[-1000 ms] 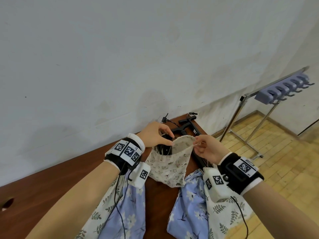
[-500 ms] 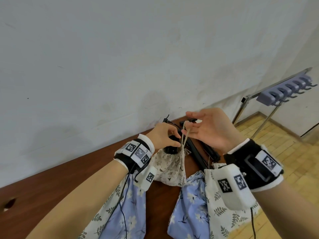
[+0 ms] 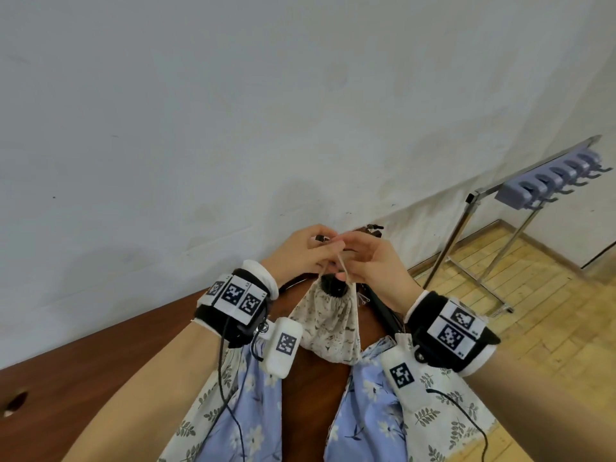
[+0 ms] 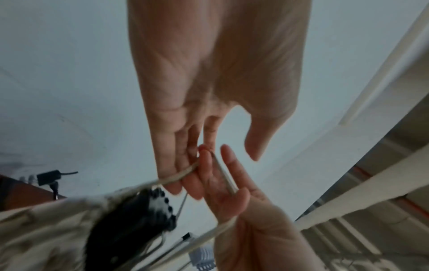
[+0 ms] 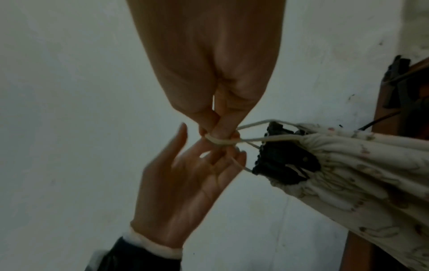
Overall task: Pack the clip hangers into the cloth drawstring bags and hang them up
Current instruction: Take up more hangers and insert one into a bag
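Observation:
A cream printed drawstring bag [image 3: 330, 325] hangs just above the brown table [image 3: 100, 378]. Its mouth is gathered round black clip hangers [image 3: 331, 285] that stick out of the top. Both hands meet above it on the pale drawstring [image 3: 343, 266]. In the right wrist view my right hand [image 5: 218, 133] pinches the drawstring [image 5: 220, 141] between thumb and forefinger, with the cord looped round them. In the left wrist view the drawstring [image 4: 185, 173] runs round the fingers of my left hand [image 4: 185, 165]. The hangers' lower parts are hidden inside the bag [image 5: 359, 165].
Blue floral and leaf-print bags [image 3: 240, 411] [image 3: 373, 411] lie flat on the table under my forearms. More black clip hangers [image 3: 383, 308] lie behind the right wrist. A metal rack with purple hooks [image 3: 550, 185] stands to the right on the wooden floor. A white wall is close ahead.
The hands have left the open bag mouth and risen together above it. The drawstring is now pulled up, the mouth is cinched round the hangers, and the bag has lifted.

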The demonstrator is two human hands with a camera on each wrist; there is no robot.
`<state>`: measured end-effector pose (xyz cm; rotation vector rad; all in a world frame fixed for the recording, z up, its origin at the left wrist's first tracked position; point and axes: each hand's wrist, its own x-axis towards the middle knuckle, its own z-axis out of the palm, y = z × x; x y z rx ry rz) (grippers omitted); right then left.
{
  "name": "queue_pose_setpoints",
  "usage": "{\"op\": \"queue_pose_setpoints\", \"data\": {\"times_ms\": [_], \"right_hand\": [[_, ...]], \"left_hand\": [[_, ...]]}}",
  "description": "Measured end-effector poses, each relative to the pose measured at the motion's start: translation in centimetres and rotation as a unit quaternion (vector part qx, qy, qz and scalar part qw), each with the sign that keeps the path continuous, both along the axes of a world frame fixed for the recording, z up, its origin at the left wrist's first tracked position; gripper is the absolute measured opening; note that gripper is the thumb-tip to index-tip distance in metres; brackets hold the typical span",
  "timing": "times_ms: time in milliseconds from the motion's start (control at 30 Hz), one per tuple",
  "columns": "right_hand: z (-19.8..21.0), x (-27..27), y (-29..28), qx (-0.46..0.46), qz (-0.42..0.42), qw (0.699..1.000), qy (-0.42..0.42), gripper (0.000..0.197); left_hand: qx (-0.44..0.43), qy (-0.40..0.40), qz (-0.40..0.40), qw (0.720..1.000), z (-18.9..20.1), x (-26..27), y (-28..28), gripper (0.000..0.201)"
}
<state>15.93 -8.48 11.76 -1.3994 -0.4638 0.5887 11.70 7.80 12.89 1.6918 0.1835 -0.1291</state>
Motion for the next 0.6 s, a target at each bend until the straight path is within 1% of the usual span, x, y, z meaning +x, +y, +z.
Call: {"op": "queue_pose_setpoints", "data": {"times_ms": [67, 133, 200, 233, 267, 300, 333, 367, 400, 433, 467, 500, 533, 567, 600], "right_hand": [[0.1, -0.1, 0.6, -0.008, -0.02, 1.0, -0.015, 0.04], [0.0, -0.1, 1.3, -0.043, -0.048, 0.996, -0.062, 0.037], [-0.4, 0.3, 1.7, -0.092, -0.097, 0.984, -0.119, 0.028], [-0.6, 0.4, 1.8, -0.108, -0.118, 0.979, -0.126, 0.026], [-0.8, 0.5, 1.9, -0.117, -0.124, 0.979, -0.113, 0.028], [-1.0, 0.5, 2.0, -0.127, -0.115, 0.981, -0.091, 0.032], [-1.2, 0.5, 2.1, -0.133, -0.097, 0.984, -0.066, 0.034], [-1.3, 0.3, 2.1, -0.132, -0.077, 0.987, -0.039, 0.033], [-1.3, 0.1, 2.2, -0.118, -0.058, 0.991, -0.012, 0.03], [-1.4, 0.0, 2.2, -0.098, -0.04, 0.994, 0.012, 0.026], [-1.4, 0.0, 2.2, -0.078, -0.028, 0.996, 0.034, 0.021], [-1.3, 0.1, 2.2, -0.064, -0.022, 0.996, 0.05, 0.017], [-1.2, 0.3, 2.0, -0.056, -0.025, 0.996, 0.059, 0.016], [-1.0, 0.6, 1.9, -0.051, -0.026, 0.996, 0.064, 0.017], [-0.8, 0.8, 1.9, -0.045, -0.022, 0.996, 0.067, 0.018]], "left_hand": [[-0.085, 0.03, -0.003, 0.996, 0.7, -0.3, 0.1, 0.033], [-0.147, 0.037, 0.0, 0.988, 1.2, -0.3, 0.6, 0.04], [-0.19, 0.029, 0.002, 0.981, 1.4, -0.4, 1.0, 0.039], [-0.204, 0.026, -0.003, 0.979, 1.4, -0.4, 1.1, 0.036], [-0.2, 0.027, -0.01, 0.979, 1.5, -0.4, 0.9, 0.033], [-0.172, 0.033, -0.018, 0.984, 1.5, -0.4, 0.8, 0.034], [-0.12, 0.038, -0.026, 0.992, 1.5, -0.5, 0.6, 0.041], [-0.048, 0.032, -0.037, 0.998, 1.3, -0.5, 0.5, 0.048], [0.043, 0.013, -0.052, 0.998, 1.2, -0.5, 0.4, 0.051], [0.13, -0.016, -0.062, 0.989, 1.2, -0.5, 0.5, 0.052], [0.2, -0.051, -0.052, 0.977, 1.1, -0.4, 0.9, 0.05], [0.238, -0.088, -0.015, 0.967, 1.0, -0.3, 1.4, 0.046], [0.24, -0.117, 0.031, 0.963, 0.5, -0.1, 2.2, 0.042], [0.212, -0.121, 0.048, 0.969, -0.2, 0.1, 3.0, 0.042], [0.167, -0.104, 0.019, 0.98, -0.7, 0.1, 3.4, 0.048]]}}
